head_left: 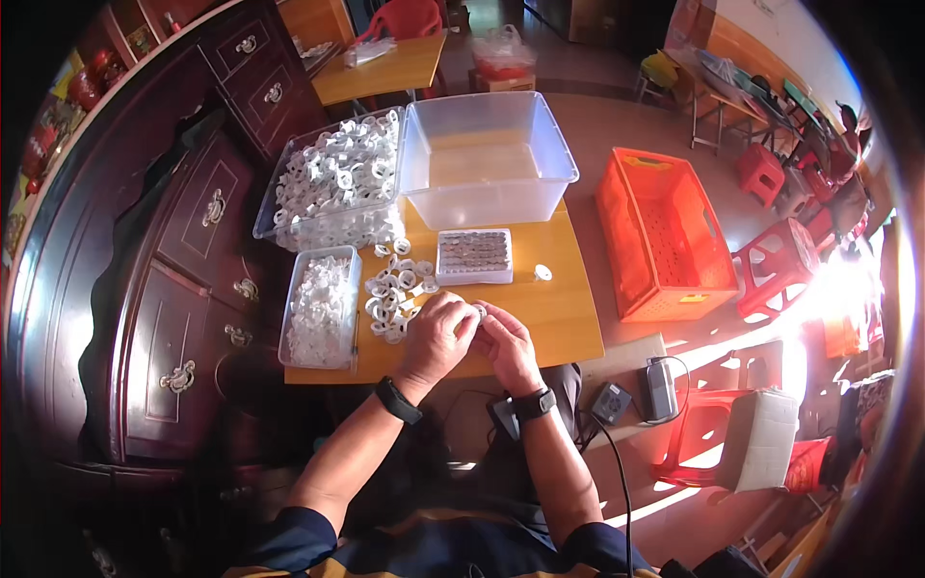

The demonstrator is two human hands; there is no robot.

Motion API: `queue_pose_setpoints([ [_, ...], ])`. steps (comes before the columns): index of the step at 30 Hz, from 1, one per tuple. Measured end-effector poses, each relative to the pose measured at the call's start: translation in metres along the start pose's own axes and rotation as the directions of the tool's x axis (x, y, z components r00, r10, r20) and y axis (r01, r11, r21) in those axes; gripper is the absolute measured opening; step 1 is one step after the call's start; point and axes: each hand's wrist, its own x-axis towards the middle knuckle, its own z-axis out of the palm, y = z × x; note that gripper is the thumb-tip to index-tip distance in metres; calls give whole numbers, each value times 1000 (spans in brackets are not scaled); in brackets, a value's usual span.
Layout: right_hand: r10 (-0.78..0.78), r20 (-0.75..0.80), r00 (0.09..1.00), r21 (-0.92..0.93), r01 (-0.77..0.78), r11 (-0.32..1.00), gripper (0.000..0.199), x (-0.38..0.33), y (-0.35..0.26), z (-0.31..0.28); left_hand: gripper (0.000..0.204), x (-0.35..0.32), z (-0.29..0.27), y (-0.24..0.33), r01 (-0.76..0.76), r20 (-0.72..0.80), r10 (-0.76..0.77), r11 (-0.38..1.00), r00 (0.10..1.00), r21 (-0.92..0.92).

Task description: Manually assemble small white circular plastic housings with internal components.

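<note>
My left hand [436,339] and my right hand [508,353] meet fingertip to fingertip over the table's near edge. Both are closed in a pinch around something small and pale, mostly hidden by the fingers. Just left of them lies a loose pile of white plastic rings [390,297]. A white tray [474,278] with rows of small greyish metal pieces [474,252] stands beyond my hands. One white round part [542,274] lies alone to the right of that tray. At the left, a clear box [287,337] holds many small translucent pieces [322,297].
A large clear bin [262,223] full of white rings stands far left on the wooden table [568,318], beside a clear bin [570,176] with nothing in it. An orange crate [665,306] sits to the right. Dark drawers [183,318] line the left; a cable [621,472] runs near my right arm.
</note>
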Motion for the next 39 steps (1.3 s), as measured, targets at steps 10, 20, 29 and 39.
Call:
queue_pose_setpoints([
  [10, 16, -4, 1000, -202, -16, 979, 35, -4, -8, 10, 10, 15, -12, -12, 184, 299, -144, 976, 943, -112],
  [20, 16, -19, 1000, -74, -17, 997, 34, -4, -9, 7, 10, 9, -16, -10, -106, 95, 105, 994, 990, 12],
  [29, 57, -14, 998, 50, -57, 997, 34, 1, -9, -1, 12, 3, -22, -8, 11, 52, -7, 997, 999, -74],
  [39, 65, -3, 998, 143, -64, 988, 32, -1, -17, -1, 15, -11, -15, -17, 33, 180, -42, 998, 983, 51],
])
